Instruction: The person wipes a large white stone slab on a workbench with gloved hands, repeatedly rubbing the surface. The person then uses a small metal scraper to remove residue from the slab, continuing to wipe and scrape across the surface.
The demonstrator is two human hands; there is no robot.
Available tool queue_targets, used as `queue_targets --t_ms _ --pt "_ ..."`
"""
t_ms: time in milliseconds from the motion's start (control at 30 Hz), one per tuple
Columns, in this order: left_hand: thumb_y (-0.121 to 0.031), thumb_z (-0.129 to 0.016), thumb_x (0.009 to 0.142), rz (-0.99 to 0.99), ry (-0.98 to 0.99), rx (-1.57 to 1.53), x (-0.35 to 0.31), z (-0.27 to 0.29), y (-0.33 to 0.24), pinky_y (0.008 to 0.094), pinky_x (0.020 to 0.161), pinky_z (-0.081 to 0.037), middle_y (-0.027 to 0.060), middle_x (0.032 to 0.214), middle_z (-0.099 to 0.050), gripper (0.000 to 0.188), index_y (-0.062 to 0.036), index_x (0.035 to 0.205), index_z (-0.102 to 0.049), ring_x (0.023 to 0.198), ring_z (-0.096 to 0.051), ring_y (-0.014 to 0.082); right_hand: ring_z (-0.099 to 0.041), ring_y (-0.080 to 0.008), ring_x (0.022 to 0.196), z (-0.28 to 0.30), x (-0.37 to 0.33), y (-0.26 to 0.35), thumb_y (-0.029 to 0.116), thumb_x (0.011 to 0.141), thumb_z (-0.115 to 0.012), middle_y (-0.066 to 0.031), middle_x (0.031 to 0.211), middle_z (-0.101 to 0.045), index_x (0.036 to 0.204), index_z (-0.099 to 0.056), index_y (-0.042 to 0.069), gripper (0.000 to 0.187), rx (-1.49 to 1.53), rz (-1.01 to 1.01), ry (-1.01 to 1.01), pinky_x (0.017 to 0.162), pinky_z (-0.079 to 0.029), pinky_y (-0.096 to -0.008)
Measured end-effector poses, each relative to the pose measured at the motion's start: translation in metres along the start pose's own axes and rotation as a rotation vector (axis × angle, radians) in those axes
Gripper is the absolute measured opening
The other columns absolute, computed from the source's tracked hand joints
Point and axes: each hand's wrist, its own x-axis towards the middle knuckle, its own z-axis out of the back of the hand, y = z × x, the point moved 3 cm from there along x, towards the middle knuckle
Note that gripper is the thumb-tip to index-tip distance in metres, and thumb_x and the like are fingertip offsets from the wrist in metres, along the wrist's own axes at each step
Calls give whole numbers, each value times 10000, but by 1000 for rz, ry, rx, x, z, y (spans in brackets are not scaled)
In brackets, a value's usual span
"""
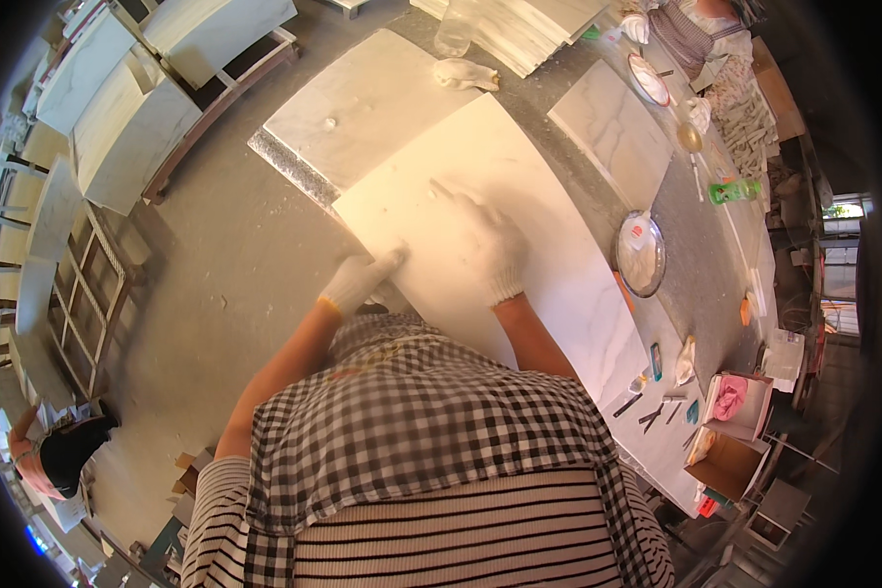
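A pale marble slab (559,265) lies in front of me, overlapping a second slab (363,108) farther off. My right hand (490,245), in a white glove, is over the slab's surface with its fingers stretched out toward the far left. Motion blurs it, and I see nothing held in it. My left hand (361,279), also gloved, is at the slab's near left edge, fingers closed on that edge; its underside is hidden. A crumpled whitish glove or cloth (465,74) lies on the farther slab.
Right of the slab are a round dish (640,255) of whitish material, a green bottle (735,191), small hand tools (652,416) and open cardboard boxes (727,465). Another slab (612,127) lies beyond. Racks of panels (132,132) stand left. Another person (696,39) is at far right.
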Motion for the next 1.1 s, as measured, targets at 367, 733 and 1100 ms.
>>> queue_targets --t_ms 367,733,1100 --pt "-643 -571 912 -19 11 39 -5 1 -8 338 754 -547 184 928 -710 784 105 1128 -671 832 -675 258 -623 -292 817 -27 -2 2 231 857 -603 -74 863 -605 1246 -630 239 390 -316 -86 371 696 -510 -447" --pt "-646 -570 909 86 -60 122 -6 -2 -5 328 746 -534 183 901 -702 796 128 1068 -672 807 -668 260 -633 -168 831 7 1 -19 232 993 -578 -65 926 -704 1196 -686 9 320 510 -429 1 742 -503 -296" --pt "-519 -575 977 -425 246 14 -50 -34 -66 322 837 -494 97 1019 -667 592 24 1194 -666 968 -610 180 -550 -117 719 20 -58 35 241 1030 -520 -29 826 -653 1038 -702 15 290 962 -874 356 719 -477 -318"
